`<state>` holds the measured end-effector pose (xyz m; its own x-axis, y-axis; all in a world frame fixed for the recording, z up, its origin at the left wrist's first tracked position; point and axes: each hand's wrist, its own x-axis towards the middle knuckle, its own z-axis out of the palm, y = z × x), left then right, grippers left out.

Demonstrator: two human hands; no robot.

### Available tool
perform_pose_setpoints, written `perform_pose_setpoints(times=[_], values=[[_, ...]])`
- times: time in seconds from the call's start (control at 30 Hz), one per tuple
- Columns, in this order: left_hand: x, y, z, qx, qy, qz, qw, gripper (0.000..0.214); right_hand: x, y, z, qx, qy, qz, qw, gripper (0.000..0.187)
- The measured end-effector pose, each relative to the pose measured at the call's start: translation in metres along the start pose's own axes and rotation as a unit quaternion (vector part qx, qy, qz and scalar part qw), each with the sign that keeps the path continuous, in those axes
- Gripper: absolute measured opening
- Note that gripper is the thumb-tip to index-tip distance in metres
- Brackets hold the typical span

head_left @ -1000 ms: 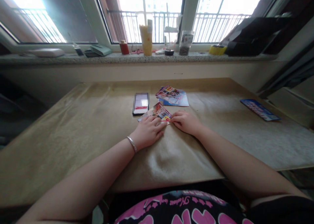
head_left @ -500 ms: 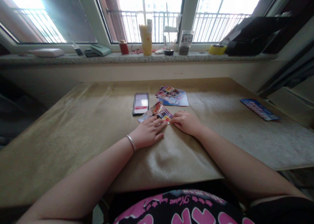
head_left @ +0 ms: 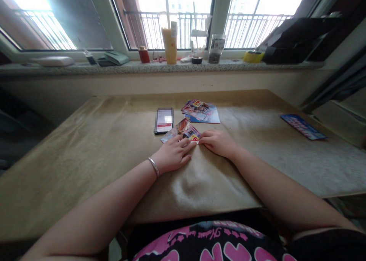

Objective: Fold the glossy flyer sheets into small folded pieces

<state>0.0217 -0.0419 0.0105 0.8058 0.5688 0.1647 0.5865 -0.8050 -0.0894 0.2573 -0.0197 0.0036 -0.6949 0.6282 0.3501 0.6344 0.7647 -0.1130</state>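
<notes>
The left hand is lying palm down with its fingers a little apart. It is resting on a bright printed paper, and its fingers are covering the near edge. Most of the paper is showing just past those fingers. The right hand is curling, with its fingertips touching the paper's right corner. I cannot tell if they are pinching that corner or just pushing on it. The paper is lying flat, partly between the two hands and partly past them.

A phone is lying just past the left hand, a bit to its left, very near the paper. Its screen is looking blurry. A small pile of printed papers is sitting past the right hand, a little to its left. A blue printed packet is lying far to the right of the right hand. A silver bracelet is going around the left wrist. Under both hands, a shiny gold tablecloth is covering the table.
</notes>
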Motion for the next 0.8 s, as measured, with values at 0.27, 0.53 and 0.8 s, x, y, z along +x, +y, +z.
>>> perform_pose_setpoints(times=[0.27, 0.53, 0.8], values=[[-0.001, 0.0, 0.001, 0.008, 0.0, 0.003, 1.0, 0.049, -0.002, 0.003, 0.001, -0.04, -0.011, -0.034, 0.999, 0.026], [0.0, 0.001, 0.0, 0.016, -0.002, 0.003, 1.0, 0.048, -0.006, 0.011, -0.01, -0.107, -0.065, -0.082, 0.989, 0.024], [0.001, 0.002, -0.001, 0.019, -0.007, 0.006, 1.0, 0.048, -0.008, 0.016, -0.014, -0.117, -0.073, -0.082, 0.987, 0.024]])
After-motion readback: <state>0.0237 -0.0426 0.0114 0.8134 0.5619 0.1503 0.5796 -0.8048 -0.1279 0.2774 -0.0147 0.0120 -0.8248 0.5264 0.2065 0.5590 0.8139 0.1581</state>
